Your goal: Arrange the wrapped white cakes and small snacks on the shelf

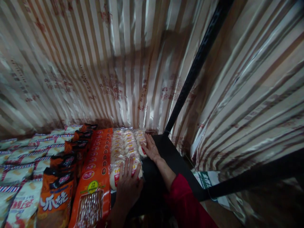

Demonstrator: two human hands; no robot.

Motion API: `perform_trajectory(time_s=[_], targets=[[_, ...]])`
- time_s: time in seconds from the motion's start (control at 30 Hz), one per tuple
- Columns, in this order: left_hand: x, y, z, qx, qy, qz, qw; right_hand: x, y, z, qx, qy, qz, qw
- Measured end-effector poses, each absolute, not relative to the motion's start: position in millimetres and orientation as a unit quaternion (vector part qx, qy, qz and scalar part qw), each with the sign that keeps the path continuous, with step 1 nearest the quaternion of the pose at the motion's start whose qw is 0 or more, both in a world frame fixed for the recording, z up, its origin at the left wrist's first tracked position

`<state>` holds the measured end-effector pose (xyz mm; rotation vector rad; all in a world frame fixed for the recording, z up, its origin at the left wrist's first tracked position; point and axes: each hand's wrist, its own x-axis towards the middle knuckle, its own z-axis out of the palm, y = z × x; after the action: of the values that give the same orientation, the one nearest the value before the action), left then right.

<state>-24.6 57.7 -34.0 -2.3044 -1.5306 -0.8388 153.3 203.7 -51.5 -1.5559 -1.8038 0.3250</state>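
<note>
Left hand (pixel 129 182) lies palm-down on the near end of the clear-wrapped white round packs (pixel 129 144), fingers spread toward the back edge of the black shelf (pixel 174 167). Right hand (pixel 152 150) sits flat against the outer row, near the shelf's back right corner. Hands apart, neither closed on anything. Reads as a steadying or squaring contact; soft film would probably wrinkle under uneven push. Containers: clear film wrappers, white rounds inside, red and yellow print, laid in rows running front to back. Left of them, touching or nearly so, a long orange package (pixel 95 164), its near-end window showing thin ribbed contents. Then orange-and-black snack bags (pixel 55 198), contents hidden, and white snack bags (pixel 26 202) in overlapping rows toward the shelf's left side.
</note>
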Motion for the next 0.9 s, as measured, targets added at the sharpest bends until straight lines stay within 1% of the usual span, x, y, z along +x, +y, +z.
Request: perform_trajectory(time_s=[0.17,0.9], targets=[[-24.1,58.3,-32.1,-0.792,-0.529,-0.281,0.121,147.6,213.2,-56.9,-0.598,-0.691,0.141,0.38],[-24.0,56.1,-30.2,-0.796,-0.523,-0.276,0.125,134.7,214.1,-56.6,-0.606,-0.703,0.137,0.346]])
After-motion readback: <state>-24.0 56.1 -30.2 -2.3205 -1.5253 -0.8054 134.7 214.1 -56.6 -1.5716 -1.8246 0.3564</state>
